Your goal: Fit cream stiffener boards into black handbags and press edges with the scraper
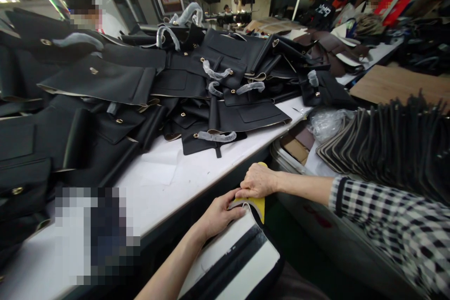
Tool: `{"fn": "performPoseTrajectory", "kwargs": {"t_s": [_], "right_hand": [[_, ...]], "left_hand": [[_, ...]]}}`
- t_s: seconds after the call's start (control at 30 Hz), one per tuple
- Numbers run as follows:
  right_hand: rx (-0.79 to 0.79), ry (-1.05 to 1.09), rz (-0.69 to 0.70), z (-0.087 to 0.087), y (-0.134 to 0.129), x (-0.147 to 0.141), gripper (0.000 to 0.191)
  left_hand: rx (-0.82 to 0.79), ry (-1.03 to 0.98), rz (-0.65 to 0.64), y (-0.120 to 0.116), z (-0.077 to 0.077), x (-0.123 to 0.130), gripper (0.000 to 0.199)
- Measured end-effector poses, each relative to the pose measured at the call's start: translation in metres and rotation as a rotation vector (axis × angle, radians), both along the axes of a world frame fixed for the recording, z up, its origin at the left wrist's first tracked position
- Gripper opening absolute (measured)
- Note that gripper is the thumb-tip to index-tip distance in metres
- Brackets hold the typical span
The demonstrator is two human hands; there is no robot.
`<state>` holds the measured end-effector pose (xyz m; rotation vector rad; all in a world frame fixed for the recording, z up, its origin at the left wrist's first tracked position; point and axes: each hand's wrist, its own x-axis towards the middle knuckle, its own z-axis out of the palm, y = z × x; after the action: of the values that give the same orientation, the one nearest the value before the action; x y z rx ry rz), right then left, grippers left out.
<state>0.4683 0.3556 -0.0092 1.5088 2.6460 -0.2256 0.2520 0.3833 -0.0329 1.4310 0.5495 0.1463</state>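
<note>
A white piece with a broad black band (pixel 242 251) lies low in the middle of the view, over the person's lap. My left hand (pixel 218 215) grips its upper edge, with the thumb on the white side and the fingers around the far side. Just beyond, my right hand (pixel 258 181) is closed on a yellow piece (pixel 259 206) that curves around the top end of the white piece. The fingertips of both hands are close together there. The underside of the yellow piece is hidden.
Black leather-like bag parts (pixel 246 115) with plastic-wrapped handles are heaped on a long white table (pixel 197 173). Many dark panels (pixel 390 145) stand in a row at right, beside a brown board (pixel 404 85). Other people are in the background.
</note>
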Motion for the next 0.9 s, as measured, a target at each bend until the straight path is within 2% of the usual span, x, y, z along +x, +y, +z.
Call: {"fn": "performPoseTrajectory", "kwargs": {"t_s": [0.17, 0.5, 0.9], "right_hand": [[0.011, -0.008, 0.031, -0.002, 0.001, 0.000, 0.066], [-0.024, -0.015, 0.033, -0.003, -0.002, -0.001, 0.060], [-0.054, -0.050, -0.102, -0.007, -0.015, -0.008, 0.068]], "left_hand": [[0.037, 0.040, -0.058, -0.001, 0.008, 0.000, 0.052], [0.122, 0.021, -0.103, -0.002, 0.007, -0.001, 0.045], [0.254, 0.084, -0.111, -0.002, 0.000, 0.001, 0.045]]}}
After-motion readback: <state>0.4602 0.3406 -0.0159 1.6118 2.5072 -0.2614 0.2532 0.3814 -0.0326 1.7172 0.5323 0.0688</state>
